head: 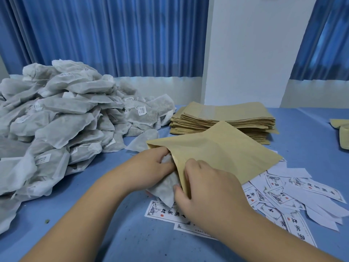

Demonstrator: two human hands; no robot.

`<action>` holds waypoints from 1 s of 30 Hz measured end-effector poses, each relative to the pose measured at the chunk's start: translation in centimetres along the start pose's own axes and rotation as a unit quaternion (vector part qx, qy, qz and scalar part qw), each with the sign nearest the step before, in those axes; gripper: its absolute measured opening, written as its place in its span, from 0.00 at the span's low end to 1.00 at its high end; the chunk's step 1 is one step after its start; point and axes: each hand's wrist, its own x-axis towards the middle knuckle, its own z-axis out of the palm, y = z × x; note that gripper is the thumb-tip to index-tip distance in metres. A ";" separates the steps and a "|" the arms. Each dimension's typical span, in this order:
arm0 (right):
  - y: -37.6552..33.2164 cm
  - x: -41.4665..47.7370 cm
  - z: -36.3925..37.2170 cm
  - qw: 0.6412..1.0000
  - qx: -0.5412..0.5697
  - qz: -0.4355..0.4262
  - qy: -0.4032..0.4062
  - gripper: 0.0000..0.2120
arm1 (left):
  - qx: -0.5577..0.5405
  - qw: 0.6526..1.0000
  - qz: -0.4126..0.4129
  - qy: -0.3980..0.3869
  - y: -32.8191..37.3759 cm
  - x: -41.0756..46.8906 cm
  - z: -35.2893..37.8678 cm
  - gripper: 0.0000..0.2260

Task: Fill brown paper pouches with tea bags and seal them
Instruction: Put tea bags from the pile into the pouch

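A brown paper pouch (222, 154) lies tilted on the blue table with its open mouth facing left. My left hand (149, 167) grips white tea bags (166, 190) that sit halfway inside that mouth. My right hand (205, 188) pinches the pouch's near edge by the opening, thumb on the lower lip. A big heap of white tea bags (62, 121) fills the left side. A stack of flat brown pouches (226, 120) rests behind the held pouch.
Printed white labels (283, 195) lie scattered at the right and under my right wrist. More brown pouches (341, 133) sit at the far right edge. Blue curtains and a white pillar stand behind the table (117, 233).
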 end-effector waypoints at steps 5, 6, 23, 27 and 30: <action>-0.1 0.2 0.1 0.999 -0.032 -0.020 0.026 0.12 | -0.048 0.999 -0.009 -0.002 0.5 -0.3 0.5 0.08; 0.0 0.3 0.2 0.998 -0.054 -0.029 0.034 0.12 | -0.051 0.999 -0.015 0.005 0.6 -0.3 0.6 0.08; -0.2 2.0 -1.6 0.992 -0.112 0.033 0.047 0.09 | -0.249 0.968 -0.002 0.000 1.7 0.0 1.1 0.10; -0.4 2.7 -0.7 0.990 -0.127 0.056 0.002 0.12 | -0.208 0.978 -0.010 0.007 1.3 0.1 1.6 0.05; 0.0 3.1 -0.6 0.990 -0.126 0.059 -0.023 0.14 | -0.203 0.979 -0.006 0.017 1.2 0.1 1.7 0.08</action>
